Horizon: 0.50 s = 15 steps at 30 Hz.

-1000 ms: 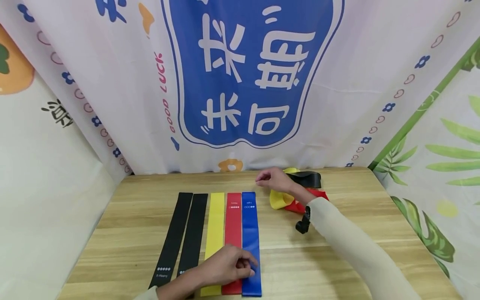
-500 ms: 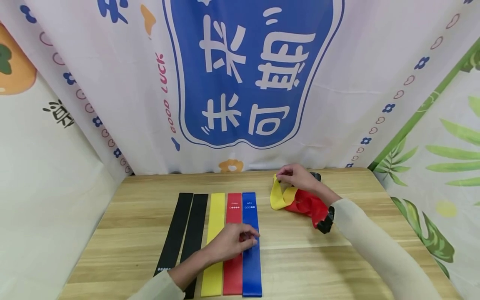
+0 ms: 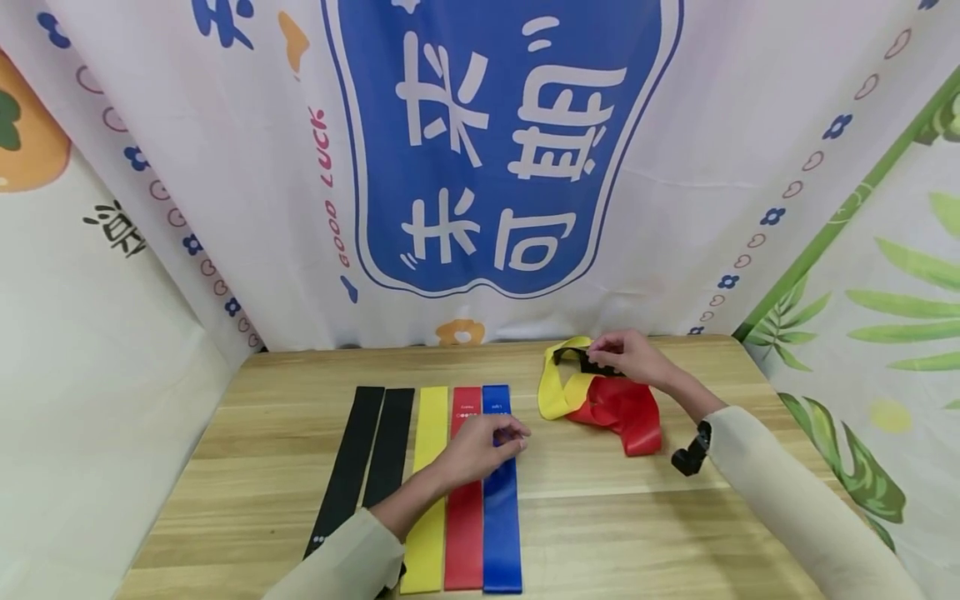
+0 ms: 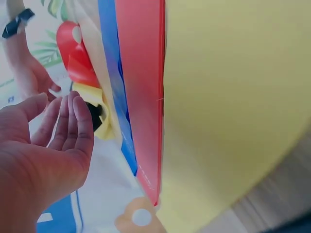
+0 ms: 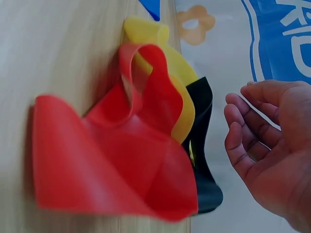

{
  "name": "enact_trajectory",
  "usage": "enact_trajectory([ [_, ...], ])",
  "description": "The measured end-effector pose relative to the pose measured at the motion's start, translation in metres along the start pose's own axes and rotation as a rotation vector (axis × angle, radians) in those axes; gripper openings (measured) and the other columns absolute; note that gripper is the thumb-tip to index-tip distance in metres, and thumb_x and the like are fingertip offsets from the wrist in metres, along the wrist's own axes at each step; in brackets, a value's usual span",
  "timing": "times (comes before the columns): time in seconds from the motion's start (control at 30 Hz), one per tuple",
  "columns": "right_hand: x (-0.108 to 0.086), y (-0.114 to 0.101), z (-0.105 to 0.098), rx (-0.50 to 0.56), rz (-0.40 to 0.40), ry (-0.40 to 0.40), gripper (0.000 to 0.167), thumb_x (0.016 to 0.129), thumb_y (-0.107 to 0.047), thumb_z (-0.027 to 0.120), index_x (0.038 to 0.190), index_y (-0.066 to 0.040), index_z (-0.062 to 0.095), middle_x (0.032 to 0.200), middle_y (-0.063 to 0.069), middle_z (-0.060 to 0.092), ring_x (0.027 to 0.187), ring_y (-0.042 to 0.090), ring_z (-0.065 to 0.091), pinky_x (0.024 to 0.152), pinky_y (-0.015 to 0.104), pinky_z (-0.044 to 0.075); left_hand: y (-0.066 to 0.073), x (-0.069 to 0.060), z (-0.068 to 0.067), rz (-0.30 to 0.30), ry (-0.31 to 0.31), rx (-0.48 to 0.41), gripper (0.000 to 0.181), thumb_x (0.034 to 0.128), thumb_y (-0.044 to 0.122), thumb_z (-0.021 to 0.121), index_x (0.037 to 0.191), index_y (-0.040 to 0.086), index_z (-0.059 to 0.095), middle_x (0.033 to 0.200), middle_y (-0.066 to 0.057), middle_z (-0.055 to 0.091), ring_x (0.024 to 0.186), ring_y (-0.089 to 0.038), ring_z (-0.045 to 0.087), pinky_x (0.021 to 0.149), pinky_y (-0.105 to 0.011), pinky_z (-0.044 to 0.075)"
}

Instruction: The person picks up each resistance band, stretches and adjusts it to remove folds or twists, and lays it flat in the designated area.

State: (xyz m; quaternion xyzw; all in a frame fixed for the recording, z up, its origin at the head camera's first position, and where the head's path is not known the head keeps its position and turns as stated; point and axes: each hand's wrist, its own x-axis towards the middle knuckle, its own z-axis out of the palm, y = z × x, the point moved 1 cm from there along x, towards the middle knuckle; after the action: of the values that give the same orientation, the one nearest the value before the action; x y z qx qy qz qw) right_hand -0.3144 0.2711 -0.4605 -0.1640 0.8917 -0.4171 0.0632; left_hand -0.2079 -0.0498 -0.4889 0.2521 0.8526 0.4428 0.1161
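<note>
Head: L hand (image 3: 480, 450) over flat red band (image 3: 464, 533) & blue band (image 3: 502, 525); R hand (image 3: 636, 358) by black band (image 3: 592, 367) in yel./red/blk heap (image 3: 633, 412), far R of worktop (image 3: 577, 533). L wrist: L grip apart. R wrist: R grip apart, just off black band.

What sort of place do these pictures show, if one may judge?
Probably a small indoor work booth, perhaps set up for demonstrations: a printed cloth hangs behind a wood-grain table, patterned sheets enclose both sides, and flat coloured bands lie side by side on it.
</note>
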Motion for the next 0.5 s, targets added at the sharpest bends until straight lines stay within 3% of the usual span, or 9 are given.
enact_trajectory([
  [0.23,-0.006,0.020,-0.003,-0.037,0.011,0.001,0.017,0.101,-0.008,0.072,0.111,0.005,0.076,0.103,0.016,0.074,0.081,0.028,0.063,0.064,0.025,0.054,-0.010,0.026,-0.002,-0.040,0.159,-0.014,0.022,0.1026,0.009,0.069,0.122,0.001,0.075,0.107,-0.007,0.077,0.095,-0.019,0.070,0.078,-0.025,0.059],
  [0.5,-0.010,0.039,-0.007,-0.048,0.018,0.002,0.015,0.099,-0.004,0.072,0.111,0.004,0.076,0.102,0.017,0.077,0.082,0.023,0.066,0.068,0.023,0.058,-0.020,0.059,-0.007,-0.047,0.285,0.000,0.024,0.1046,0.009,0.066,0.125,0.000,0.073,0.110,-0.009,0.077,0.100,-0.024,0.072,0.087,-0.037,0.061],
])
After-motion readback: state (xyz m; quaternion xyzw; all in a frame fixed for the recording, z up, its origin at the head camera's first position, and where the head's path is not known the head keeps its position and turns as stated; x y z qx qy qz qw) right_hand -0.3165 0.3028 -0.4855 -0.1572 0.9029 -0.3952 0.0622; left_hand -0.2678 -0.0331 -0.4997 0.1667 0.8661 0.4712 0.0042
